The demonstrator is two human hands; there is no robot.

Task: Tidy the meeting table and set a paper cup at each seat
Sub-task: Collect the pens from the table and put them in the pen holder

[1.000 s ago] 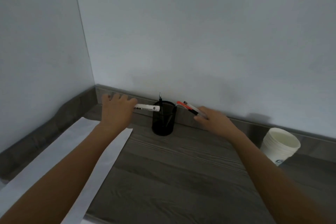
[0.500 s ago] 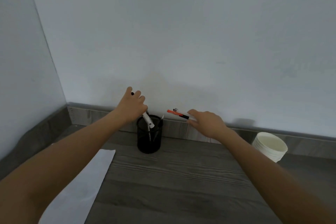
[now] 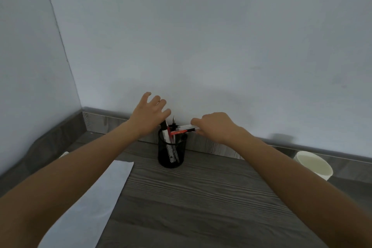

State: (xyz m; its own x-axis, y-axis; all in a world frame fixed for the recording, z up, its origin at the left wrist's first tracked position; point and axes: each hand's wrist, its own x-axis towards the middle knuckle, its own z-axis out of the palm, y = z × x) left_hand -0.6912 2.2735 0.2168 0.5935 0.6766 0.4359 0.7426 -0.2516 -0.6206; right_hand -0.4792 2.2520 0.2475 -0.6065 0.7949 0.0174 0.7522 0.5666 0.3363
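A black mesh pen holder stands on the grey wood table against the back ledge. A white marker with a black cap leans inside it. My left hand hovers just above the holder's left rim, fingers spread, holding nothing. My right hand is to the right of the holder, pinching a white marker and a red pen whose tips point left over the holder's mouth. A white paper cup stands at the right by the ledge.
A white sheet of paper lies on the table at the left, running toward the front edge. Grey ledges and white walls close off the back and left sides in a corner.
My left hand has let the white marker drop into the holder and opened above it. My right hand has carried its two pens leftward to the holder's mouth.
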